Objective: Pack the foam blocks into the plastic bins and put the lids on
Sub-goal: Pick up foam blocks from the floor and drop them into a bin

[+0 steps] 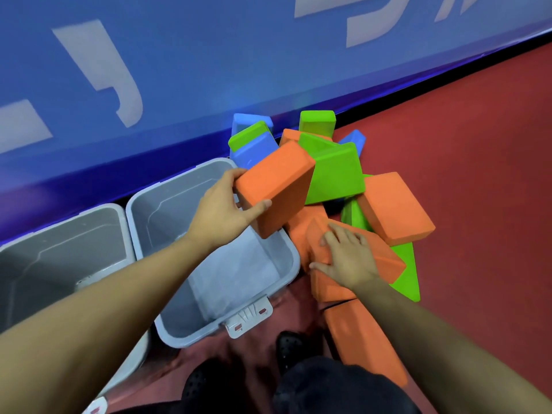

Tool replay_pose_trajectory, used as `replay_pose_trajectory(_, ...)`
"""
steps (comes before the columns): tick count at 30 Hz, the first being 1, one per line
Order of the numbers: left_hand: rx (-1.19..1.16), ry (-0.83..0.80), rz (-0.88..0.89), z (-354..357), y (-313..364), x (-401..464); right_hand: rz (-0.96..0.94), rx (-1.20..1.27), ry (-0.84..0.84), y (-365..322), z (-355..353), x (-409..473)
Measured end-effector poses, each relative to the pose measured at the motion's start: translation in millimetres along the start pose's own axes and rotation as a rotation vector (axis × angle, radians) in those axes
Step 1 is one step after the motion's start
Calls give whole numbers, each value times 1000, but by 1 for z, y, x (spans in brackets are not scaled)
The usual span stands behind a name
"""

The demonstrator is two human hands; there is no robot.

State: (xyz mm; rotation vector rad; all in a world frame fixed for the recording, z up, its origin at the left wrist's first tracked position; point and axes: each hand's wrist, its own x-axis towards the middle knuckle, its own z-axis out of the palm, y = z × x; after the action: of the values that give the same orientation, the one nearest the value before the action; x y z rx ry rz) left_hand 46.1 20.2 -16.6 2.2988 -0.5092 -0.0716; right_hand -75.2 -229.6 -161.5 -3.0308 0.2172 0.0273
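On the red floor point(478, 144), at the foot of a blue wall point(179, 70), two grey bins are set side by side. The left bin point(59, 252) is partly cut off by the frame edge and partly covered by the left forearm; nothing is seen inside the part that shows. The right bin point(167, 204) is open, and no block is seen in it; a white latch point(249, 318) is seen at its near rim. No lids can be made out.

Over the far right corner of the right bin, an orange block point(276, 189) is held by the left hand point(221, 210): the thumb is laid over the block's near face and the fingers are wrapped round its far edge. The block is tilted, its long axis running from the bin's corner up toward the pile. The bin's opening lies just below and toward the left of this grip, so only a short lowering is judged to be needed.

Just beside the bin's right wall, a second orange block point(385, 258) is pressed by the right hand point(348, 258), fingers spread flat on its top and thumb at its near side; whether it is clasped cannot be told. Further right and behind, a pile of orange, green point(334, 174) and blue point(254, 150) blocks lies unpacked, so the task is judged barely begun.
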Motion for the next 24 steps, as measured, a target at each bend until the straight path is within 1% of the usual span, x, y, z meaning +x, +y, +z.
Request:
replay_pose_trajectory(3,3,28,-28,-19,-7,-18,84,-96,33,-4,-10,-4)
replay_pose_trajectory(5,21,44,-54,-33,-14,-30,131,-155,5,-9,-18,-5)
replay_pose_trajectory(10,65,93,-171,-68,-33,-64,287,-191,-77,-16,-42,-7)
replay_pose_trajectory(12,93,111,-211,-79,-42,-80,352,-148,-122,-11,-47,-9)
replay_pose_trajectory(14,105,126,-230,-87,-51,-94,378,-74,-171,-5,-51,-11)
replay_pose_trajectory(15,106,130,-240,-91,-54,-99,381,-41,-171,-2,-52,-11)
replay_pose_trajectory(24,70,152,-294,-96,-80,-123,458,77,-33,-1,-52,-24)
